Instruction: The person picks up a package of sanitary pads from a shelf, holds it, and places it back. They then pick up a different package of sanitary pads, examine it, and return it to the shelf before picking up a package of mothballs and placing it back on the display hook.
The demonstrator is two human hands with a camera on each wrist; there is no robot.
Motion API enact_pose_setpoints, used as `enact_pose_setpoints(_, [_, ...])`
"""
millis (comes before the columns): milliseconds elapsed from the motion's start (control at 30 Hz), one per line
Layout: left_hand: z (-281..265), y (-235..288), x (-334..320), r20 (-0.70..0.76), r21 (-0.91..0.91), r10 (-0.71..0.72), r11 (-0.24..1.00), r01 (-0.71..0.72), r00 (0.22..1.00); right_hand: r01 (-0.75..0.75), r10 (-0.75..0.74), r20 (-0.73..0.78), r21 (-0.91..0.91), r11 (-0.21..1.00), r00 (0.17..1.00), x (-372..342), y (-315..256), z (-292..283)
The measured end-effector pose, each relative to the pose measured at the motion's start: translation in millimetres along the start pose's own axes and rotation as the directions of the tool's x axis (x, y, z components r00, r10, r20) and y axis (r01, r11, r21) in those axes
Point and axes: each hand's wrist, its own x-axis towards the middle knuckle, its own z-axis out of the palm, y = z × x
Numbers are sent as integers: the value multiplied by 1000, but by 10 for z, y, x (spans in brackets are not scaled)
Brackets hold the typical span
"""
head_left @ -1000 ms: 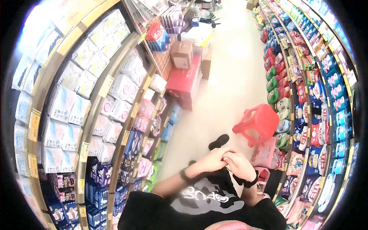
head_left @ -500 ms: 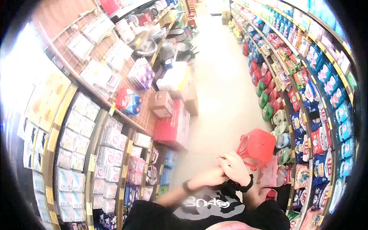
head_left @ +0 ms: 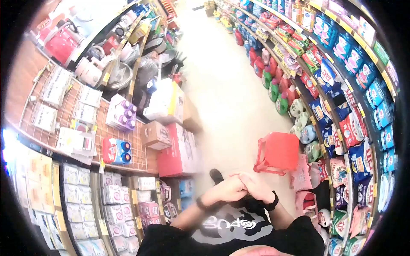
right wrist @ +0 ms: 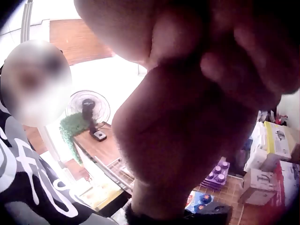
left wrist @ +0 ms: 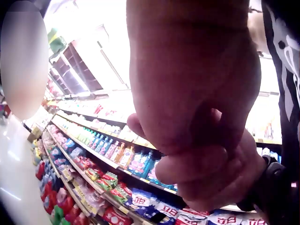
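Observation:
Both hands are clasped together in front of the black T-shirt (head_left: 230, 224), low in the head view. The left hand (head_left: 230, 188) comes in from the left, its fingers partly hidden by the other hand. Over it, the right hand (head_left: 257, 186) curls its fingers round the left. In the left wrist view, fingers of the right hand (left wrist: 197, 171) wrap under the dark, close left hand (left wrist: 192, 93). The right wrist view shows the right hand (right wrist: 183, 126) rising into the clasp. No goods show between the palms.
Shelves of detergent bags (head_left: 361, 158) and bottles line the right side. A red plastic stool (head_left: 279, 149) stands ahead in the aisle (head_left: 218, 106). On the left are a wire-grid display (head_left: 141, 158), a small carton (head_left: 156, 135), a red box (head_left: 174, 153) and packaged tissue-like goods (head_left: 115, 192).
The head view has swung left, bringing more of the wire-grid display into sight. The hands stay joined; raised right-hand fingers from half a second ago now lie down over the left.

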Motion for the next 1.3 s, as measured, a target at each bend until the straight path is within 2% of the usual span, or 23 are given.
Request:
enact_pose_setpoints(67, [-106, -96, 183, 103, -18, 0, 1000, 2, 995, -13, 14, -76, 15, 1000, 997, 84, 61, -115])
enact_pose_setpoints(133, [-152, -216, 364, 177, -4, 80, 997, -81, 981, -25, 32, -119, 57, 998, 992, 153, 132, -226])
enact_pose_setpoints(167, [-187, -282, 442, 203, 0, 119, 993, -122, 972, -44, 65, -136, 156, 987, 989, 199, 177, -262])
enact_pose_setpoints(267, [-451, -519, 599, 263, -23, 77, 997, -74, 962, -74, 112, -188, 199, 977, 976, 475, 130, -312])
enact_pose_setpoints(367, [-882, -545, 713, 160, -43, 158, 987, -153, 974, -62, 72, -232, 52, 997, 970, 917, -67, -310])
enact_pose_setpoints(467, [-1328, -811, 762, 134, 8, 157, 987, -159, 978, -112, 117, -255, 35, 993, 960, 1421, -169, -281])
enact_pose_setpoints(500, [-1541, -854, 823, 160, 35, 214, 974, -222, 964, -43, 46, -219, 20, 999, 975, 1621, -167, -306])
enact_pose_setpoints(600, [-2021, -992, 836, 187, 115, 325, 930, -349, 927, 79, -130, -167, -280, 957, 977, 2160, -228, -288])
enact_pose_setpoints(667, [-2370, -1032, 778, 178, 212, 335, 905, -369, 925, 50, -79, -115, -238, 970, 990, 2581, -377, -185])
enact_pose_setpoints(733, [-2725, -1120, 662, 54, 192, 355, 913, -359, 933, 143, -164, -1, -484, 863, 986, 2977, -503, -70])
enact_pose_setpoints(867, [-3290, -1361, 422, -166, 68, 381, 924, -375, 909, 6, 30, 134, -257, 966, 991, 3806, -655, 119])
enact_pose_setpoints(900, [-3383, -1424, 422, -224, 42, 387, 921, -388, 895, 26, 16, 155, -267, 963, 988, 3959, -709, 156])
enact_pose_setpoints(1000, [-3650, -1526, 536, -289, 84, 386, 922, -378, 876, 51, 1, 217, -236, 970, 976, 4349, -724, 96])
enact_pose_setpoints(1100, [-3856, -1577, 787, -345, 92, 356, 934, -346, 869, -105, 86, 239, 71, 992, 967, 4638, -363, -185])
enact_pose_setpoints(1167, [-3986, -1601, 1024, -362, 1, 180, 981, -193, 914, -213, 167, 253, 167, 963, 953, 4859, -292, -427])
enact_pose_setpoints(1200, [-4068, -1609, 1131, -363, -43, 90, 993, -113, 927, -212, 175, 262, 118, 970, 949, 4979, -280, -567])
enact_pose_setpoints(1233, [-4174, -1614, 1242, -341, 7, 79, 997, -82, 937, -210, 184, 271, 69, 975, 945, 5099, -268, -707])
enact_pose_setpoints(1267, [-4275, -1643, 1372, -314, -38, 52, 997, -67, 948, -144, 153, 281, -55, 988, 947, 5241, -226, -879])
enact_pose_setpoints(1300, [-4341, -1674, 1509, -280, -84, 28, 995, -53, 960, -137, 158, 282, -94, 986, 946, 5333, -209, -1038])
